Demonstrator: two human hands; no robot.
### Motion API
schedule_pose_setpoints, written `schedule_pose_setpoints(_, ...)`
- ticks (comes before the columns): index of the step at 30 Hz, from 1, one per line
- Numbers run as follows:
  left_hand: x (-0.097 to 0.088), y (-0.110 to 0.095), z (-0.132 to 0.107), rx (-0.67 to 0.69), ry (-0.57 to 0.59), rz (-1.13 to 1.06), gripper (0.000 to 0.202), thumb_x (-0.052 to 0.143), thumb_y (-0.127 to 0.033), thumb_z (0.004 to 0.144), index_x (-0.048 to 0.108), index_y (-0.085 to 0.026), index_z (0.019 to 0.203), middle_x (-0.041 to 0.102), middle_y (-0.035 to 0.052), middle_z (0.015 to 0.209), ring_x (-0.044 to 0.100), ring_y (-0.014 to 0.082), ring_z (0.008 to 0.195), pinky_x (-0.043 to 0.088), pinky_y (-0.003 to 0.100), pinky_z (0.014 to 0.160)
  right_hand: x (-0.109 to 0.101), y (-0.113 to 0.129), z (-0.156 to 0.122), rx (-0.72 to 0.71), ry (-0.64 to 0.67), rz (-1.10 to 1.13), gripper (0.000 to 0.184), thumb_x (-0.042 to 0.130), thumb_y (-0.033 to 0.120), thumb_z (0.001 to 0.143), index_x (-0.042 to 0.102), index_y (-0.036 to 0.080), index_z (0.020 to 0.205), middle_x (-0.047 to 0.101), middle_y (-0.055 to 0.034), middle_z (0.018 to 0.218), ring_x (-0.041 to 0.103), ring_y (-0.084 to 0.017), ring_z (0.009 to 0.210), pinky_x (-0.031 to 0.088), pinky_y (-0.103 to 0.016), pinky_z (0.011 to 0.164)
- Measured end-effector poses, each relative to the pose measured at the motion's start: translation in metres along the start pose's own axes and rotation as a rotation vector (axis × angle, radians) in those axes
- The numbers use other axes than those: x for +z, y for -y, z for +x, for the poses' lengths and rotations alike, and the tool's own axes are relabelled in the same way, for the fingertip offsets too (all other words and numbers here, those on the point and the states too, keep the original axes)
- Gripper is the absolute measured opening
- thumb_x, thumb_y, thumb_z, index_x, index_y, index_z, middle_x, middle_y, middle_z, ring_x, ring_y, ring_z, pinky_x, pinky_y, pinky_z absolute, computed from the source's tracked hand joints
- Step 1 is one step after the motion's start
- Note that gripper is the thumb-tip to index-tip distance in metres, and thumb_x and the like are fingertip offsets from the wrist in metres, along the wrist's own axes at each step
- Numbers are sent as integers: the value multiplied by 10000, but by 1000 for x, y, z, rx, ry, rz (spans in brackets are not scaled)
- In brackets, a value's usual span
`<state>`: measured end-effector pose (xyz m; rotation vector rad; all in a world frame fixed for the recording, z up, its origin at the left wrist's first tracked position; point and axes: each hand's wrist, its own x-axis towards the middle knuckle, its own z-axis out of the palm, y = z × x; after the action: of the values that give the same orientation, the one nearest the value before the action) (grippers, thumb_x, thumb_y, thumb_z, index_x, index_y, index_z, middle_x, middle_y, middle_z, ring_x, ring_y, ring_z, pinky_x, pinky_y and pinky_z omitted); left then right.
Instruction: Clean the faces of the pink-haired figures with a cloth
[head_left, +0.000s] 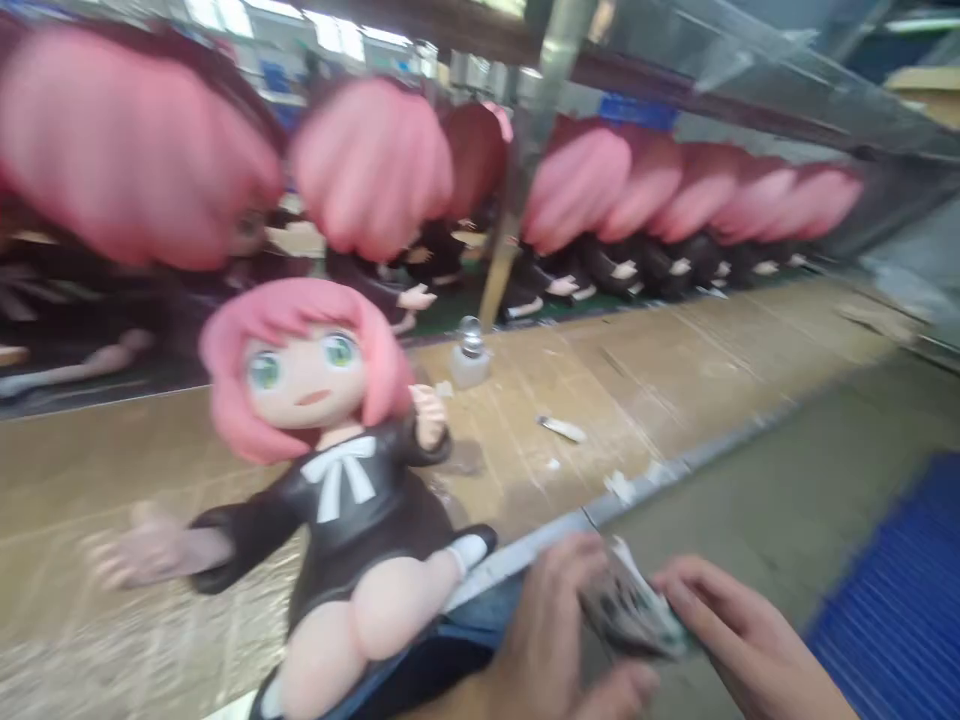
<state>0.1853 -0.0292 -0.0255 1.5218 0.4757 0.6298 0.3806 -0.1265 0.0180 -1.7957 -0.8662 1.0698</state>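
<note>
A pink-haired doll figure (337,470) in a black dress with a white bow leans at the table's near edge, resting partly on my lap. At the bottom of the view my left hand (559,640) and my right hand (742,640) together hold a small crumpled piece of printed material (630,605) between them, just right of the doll's leg. The frame is motion-blurred, so the held piece is not clear.
A row of several identical pink-haired dolls (600,190) lies along the back of the wooden table (675,370). A small clear bottle (470,352) stands mid-table near a metal post (525,150). Scraps (561,428) lie about. A blue ribbed crate (900,600) sits at lower right.
</note>
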Motion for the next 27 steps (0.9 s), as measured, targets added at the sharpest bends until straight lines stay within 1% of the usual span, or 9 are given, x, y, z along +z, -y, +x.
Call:
schedule_pose_setpoints(2, 13, -4, 9, -53, 62, -57, 803, 663, -565, 870, 331, -206, 1507, 292, 169, 1608, 222, 362, 1498, 143, 575, 1237, -1, 8, 2, -41, -27, 171, 385, 740, 595, 789, 695, 213, 795, 656, -40, 724, 590, -169, 690, 467, -273, 633)
schedule_pose_setpoints(3, 14, -5, 16, -95, 77, -86, 754, 656, -558, 882, 356, -234, 1494, 334, 146, 1588, 261, 345, 1478, 174, 534, 1225, -1, 9, 4, -42, -58, 209, 399, 747, 605, 778, 691, 211, 810, 659, -35, 724, 584, -162, 679, 463, -272, 630)
schedule_pose_setpoints(6, 14, -2, 40, -190, 99, -188, 375, 676, -548, 874, 664, -223, 1061, 663, 81, 1127, 568, 278, 1113, 388, 411, 1018, -2, 4, 12, -48, -109, 291, 422, 751, 614, 770, 690, 207, 865, 667, -32, 734, 574, -155, 661, 460, -281, 627)
schedule_pose_setpoints(8, 16, 1, 51, -238, 88, -283, 348, 689, -548, 863, 640, -204, 846, 660, 31, 878, 595, 204, 886, 443, 326, 858, -4, -2, 14, -68, -132, 323, 398, 758, 589, 778, 693, 207, 871, 666, -27, 761, 572, -151, 690, 459, -282, 652)
schedule_pose_setpoints(11, 20, 6, 58, -330, 49, -446, 359, 703, -520, 861, 550, -200, 808, 593, -30, 756, 544, 109, 707, 431, 213, 673, -6, -8, 16, -83, -144, 360, 344, 773, 541, 789, 695, 210, 847, 644, -12, 782, 547, -137, 722, 439, -266, 674)
schedule_pose_setpoints(14, 22, 6, 61, -420, 22, -572, 343, 742, -435, 851, 489, -205, 825, 536, -63, 723, 513, 64, 639, 413, 160, 603, -8, -13, 17, -70, -154, 415, 331, 778, 527, 791, 688, 213, 846, 611, 3, 777, 507, -122, 716, 409, -248, 653)
schedule_pose_setpoints(20, 22, 3, 67, -449, -33, -643, 349, 810, -321, 808, 519, -228, 977, 627, -62, 839, 606, 53, 679, 497, 131, 624, -12, -20, 19, 14, -152, 594, 342, 796, 512, 777, 646, 245, 930, 592, 28, 807, 491, -101, 685, 404, -224, 613)
schedule_pose_setpoints(23, 22, 4, 70, -429, -58, -618, 372, 824, -325, 798, 532, -226, 1005, 625, -65, 817, 615, 57, 656, 521, 136, 606, -12, -22, 19, 125, -64, 700, 395, 803, 511, 762, 639, 262, 1021, 632, 23, 854, 560, -114, 720, 455, -233, 646)
schedule_pose_setpoints(27, 23, 1, 71, -419, -48, -564, 400, 822, -340, 798, 526, -224, 1040, 658, -31, 883, 652, 104, 686, 574, 209, 622, -7, -23, 22, 260, 146, 771, 487, 818, 556, 719, 696, 178, 1001, 698, -48, 889, 637, -154, 778, 508, -264, 712)
